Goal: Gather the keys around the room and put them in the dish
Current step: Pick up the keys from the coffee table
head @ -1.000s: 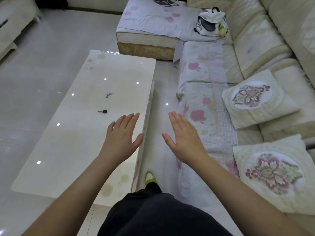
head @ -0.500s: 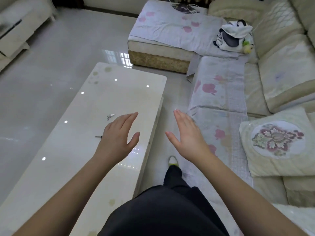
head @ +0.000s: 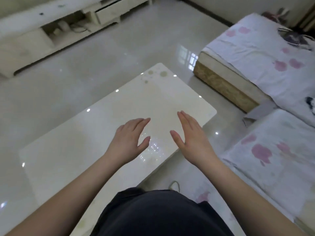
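My left hand (head: pixel 129 139) and my right hand (head: pixel 190 135) hover flat and open over the near right part of a glossy cream coffee table (head: pixel 71 150), palms down, holding nothing. No key shows on the table top in this blurred head view; my hands cover part of it. No dish is in view.
A sofa (head: pixel 265 70) covered with white cloths printed with pink flowers runs along the right. A low cream TV cabinet (head: pixel 51 29) stands at the far left across the shiny tiled floor (head: pixel 71 79). My dark-clothed body fills the bottom centre.
The view has swung left, the table now lies diagonal under my hands. The two keys seen earlier on the table top no longer show. Both hands stay open.
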`<action>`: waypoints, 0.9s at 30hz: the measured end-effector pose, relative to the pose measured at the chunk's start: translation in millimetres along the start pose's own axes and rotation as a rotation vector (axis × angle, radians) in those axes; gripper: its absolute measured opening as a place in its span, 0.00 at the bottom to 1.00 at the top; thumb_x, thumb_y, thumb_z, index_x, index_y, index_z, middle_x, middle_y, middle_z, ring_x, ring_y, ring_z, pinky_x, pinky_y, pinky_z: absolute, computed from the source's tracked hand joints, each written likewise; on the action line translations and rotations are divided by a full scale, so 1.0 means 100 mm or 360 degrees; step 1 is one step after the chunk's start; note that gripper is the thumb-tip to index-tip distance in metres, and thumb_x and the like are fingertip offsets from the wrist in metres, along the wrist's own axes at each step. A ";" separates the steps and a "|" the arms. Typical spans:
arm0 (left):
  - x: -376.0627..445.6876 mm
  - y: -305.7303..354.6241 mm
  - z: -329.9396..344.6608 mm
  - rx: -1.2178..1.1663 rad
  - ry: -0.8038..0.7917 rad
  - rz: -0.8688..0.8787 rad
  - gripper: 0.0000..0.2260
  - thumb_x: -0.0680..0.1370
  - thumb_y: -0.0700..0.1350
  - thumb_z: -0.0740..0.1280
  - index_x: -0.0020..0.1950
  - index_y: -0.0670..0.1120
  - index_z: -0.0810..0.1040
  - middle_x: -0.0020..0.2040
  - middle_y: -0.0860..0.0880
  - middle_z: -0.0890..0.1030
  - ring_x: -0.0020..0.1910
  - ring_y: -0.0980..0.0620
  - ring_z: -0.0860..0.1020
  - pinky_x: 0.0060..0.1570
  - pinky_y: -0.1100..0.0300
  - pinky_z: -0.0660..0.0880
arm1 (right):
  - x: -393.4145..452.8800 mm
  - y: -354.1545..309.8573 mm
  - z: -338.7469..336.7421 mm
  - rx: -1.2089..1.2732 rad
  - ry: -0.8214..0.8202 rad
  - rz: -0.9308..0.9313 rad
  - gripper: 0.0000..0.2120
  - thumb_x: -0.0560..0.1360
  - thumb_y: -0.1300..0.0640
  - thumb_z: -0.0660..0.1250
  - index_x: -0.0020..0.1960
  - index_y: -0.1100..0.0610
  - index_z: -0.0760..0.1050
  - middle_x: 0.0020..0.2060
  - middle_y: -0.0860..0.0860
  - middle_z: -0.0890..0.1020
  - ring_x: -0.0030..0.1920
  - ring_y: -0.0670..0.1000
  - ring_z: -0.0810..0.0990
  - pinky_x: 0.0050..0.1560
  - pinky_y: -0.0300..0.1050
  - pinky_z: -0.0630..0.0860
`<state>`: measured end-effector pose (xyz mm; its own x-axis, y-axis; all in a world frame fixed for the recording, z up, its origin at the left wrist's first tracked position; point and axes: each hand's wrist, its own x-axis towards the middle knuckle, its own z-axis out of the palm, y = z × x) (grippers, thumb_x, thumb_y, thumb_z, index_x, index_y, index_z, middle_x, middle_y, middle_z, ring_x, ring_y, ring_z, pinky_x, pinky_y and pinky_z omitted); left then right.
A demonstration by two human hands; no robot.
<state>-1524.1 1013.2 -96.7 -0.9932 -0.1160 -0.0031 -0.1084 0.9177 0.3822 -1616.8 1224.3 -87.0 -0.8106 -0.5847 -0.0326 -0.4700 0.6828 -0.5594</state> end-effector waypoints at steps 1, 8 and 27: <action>-0.02 -0.06 -0.01 -0.0006 0.0028 -0.0076 0.25 0.77 0.52 0.63 0.73 0.49 0.66 0.68 0.49 0.73 0.65 0.48 0.72 0.62 0.48 0.68 | 0.11 -0.02 0.02 0.0007 -0.0035 -0.0044 0.33 0.78 0.37 0.50 0.77 0.54 0.53 0.77 0.52 0.59 0.76 0.51 0.55 0.74 0.51 0.55; -0.40 -0.67 -0.04 -0.0013 0.0094 -0.0462 0.27 0.76 0.53 0.64 0.74 0.50 0.64 0.68 0.50 0.73 0.67 0.49 0.69 0.61 0.50 0.68 | 0.67 -0.28 0.49 -0.0025 -0.0330 -0.0315 0.31 0.80 0.43 0.55 0.77 0.54 0.52 0.76 0.52 0.61 0.75 0.50 0.57 0.72 0.41 0.50; -0.06 -1.73 0.84 -0.0387 0.0066 -0.1009 0.28 0.79 0.49 0.62 0.76 0.61 0.53 0.70 0.55 0.65 0.48 0.47 0.81 0.40 0.50 0.79 | 1.78 -0.18 1.53 -0.0176 -0.0779 -0.0523 0.26 0.81 0.49 0.57 0.76 0.56 0.58 0.72 0.53 0.67 0.71 0.54 0.65 0.70 0.48 0.60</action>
<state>-1502.7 887.4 -240.2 -0.7377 -0.6224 -0.2615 -0.6520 0.5564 0.5151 -1698.9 1040.6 -209.4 -0.3736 -0.8889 -0.2650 -0.7239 0.4581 -0.5159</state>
